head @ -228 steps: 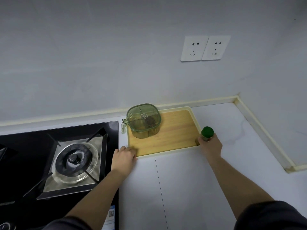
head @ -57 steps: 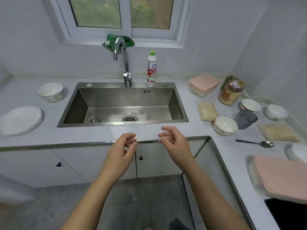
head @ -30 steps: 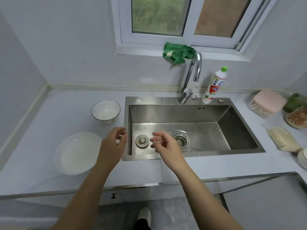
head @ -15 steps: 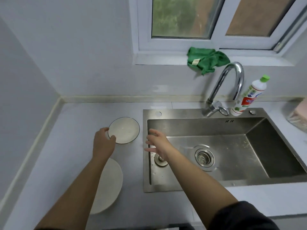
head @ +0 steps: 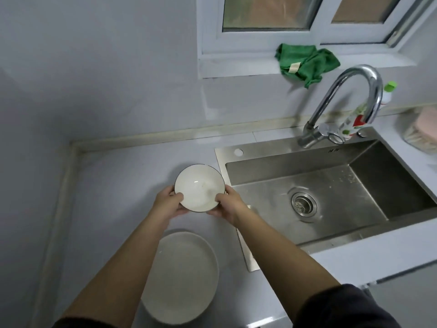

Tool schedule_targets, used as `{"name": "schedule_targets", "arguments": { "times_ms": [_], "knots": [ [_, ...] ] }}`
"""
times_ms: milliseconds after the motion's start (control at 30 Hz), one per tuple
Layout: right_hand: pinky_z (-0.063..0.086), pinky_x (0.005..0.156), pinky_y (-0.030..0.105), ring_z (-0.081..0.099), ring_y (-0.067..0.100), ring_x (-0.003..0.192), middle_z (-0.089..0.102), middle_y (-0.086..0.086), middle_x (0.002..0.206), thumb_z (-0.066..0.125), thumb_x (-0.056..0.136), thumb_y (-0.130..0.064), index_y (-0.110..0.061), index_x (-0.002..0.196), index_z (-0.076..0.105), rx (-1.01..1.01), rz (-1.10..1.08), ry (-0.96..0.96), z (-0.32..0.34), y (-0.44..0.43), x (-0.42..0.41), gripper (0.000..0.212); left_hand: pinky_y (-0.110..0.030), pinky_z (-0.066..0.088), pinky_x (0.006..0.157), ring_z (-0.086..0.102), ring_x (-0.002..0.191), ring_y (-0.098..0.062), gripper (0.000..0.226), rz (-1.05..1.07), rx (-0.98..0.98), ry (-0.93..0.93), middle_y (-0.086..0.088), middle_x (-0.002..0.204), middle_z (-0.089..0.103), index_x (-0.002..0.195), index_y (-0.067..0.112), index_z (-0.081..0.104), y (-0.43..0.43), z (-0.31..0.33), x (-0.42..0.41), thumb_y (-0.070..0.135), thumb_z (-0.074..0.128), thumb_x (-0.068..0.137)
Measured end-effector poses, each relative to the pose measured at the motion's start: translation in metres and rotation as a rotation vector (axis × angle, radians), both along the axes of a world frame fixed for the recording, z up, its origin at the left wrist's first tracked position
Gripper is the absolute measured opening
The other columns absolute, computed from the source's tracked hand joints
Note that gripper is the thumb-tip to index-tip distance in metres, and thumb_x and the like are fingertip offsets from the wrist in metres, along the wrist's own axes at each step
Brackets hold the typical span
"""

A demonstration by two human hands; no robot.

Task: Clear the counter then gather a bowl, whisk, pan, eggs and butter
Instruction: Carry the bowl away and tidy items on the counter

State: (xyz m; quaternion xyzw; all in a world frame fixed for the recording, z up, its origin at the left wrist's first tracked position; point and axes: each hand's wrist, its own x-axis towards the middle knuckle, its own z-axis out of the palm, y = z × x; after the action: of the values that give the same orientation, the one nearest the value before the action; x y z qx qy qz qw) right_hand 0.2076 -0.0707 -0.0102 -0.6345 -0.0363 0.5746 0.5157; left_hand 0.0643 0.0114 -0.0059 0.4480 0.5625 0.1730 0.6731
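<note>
Both hands are on the white bowl (head: 199, 187) right now: the left hand (head: 169, 204) grips its left rim with thumb over the edge, and the right hand (head: 227, 204) grips the right rim the same way. It's by the sink's (head: 260, 153) left edge, toward the back of the worktop (head: 113, 185); can't tell if it's lifted. A big white plate (head: 179, 278) sits at the front edge.
</note>
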Motion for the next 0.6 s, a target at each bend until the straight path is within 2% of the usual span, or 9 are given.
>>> {"name": "schedule_targets", "arguments": {
  "times_ms": [100,267,367,600],
  "knots": [
    [0.06,0.07,0.039,0.062,0.034,0.095,0.057,0.007,0.105,0.04,0.085,0.007,-0.017,0.121,0.05,0.031,-0.015,-0.016,0.012,-0.015,-0.015,0.044,-0.034,0.055,0.071,0.067,0.087,-0.027,0.038,-0.058,0.034,-0.033,-0.011,0.112,0.061,0.12,0.009,0.054,-0.011,0.018,-0.021,-0.002,0.041,0.086],
    [0.06,0.072,0.043,0.064,0.031,0.08,0.057,0.01,0.1,0.042,0.083,0.008,-0.014,0.121,0.054,0.018,-0.02,-0.002,0.026,-0.049,-0.05,0.045,-0.031,0.058,0.058,0.065,0.078,-0.03,0.022,-0.081,-0.022,-0.083,-0.019,0.101,0.06,0.11,0.002,0.055,-0.034,0.035,-0.06,0.0,0.046,0.09],
    [0.06,0.071,0.044,0.063,0.029,0.074,0.056,0.011,0.097,0.042,0.082,0.01,-0.012,0.12,0.055,-0.017,-0.008,0.004,0.024,-0.074,-0.071,0.046,-0.029,0.059,0.061,0.065,0.078,-0.031,0.018,-0.127,-0.064,-0.035,-0.021,0.1,0.061,0.108,0.004,0.057,-0.052,0.032,-0.083,0.004,0.049,0.091],
    [0.058,0.077,0.05,0.065,0.033,0.078,0.055,0.016,0.111,0.041,0.081,0.01,-0.01,0.124,0.053,-0.067,0.029,0.042,0.009,-0.114,-0.109,0.049,-0.03,0.059,0.063,0.068,0.077,-0.03,0.013,-0.158,-0.119,0.005,-0.017,0.093,0.065,0.097,0.009,0.06,-0.089,0.011,-0.125,0.003,0.05,0.091]
  ]
}}
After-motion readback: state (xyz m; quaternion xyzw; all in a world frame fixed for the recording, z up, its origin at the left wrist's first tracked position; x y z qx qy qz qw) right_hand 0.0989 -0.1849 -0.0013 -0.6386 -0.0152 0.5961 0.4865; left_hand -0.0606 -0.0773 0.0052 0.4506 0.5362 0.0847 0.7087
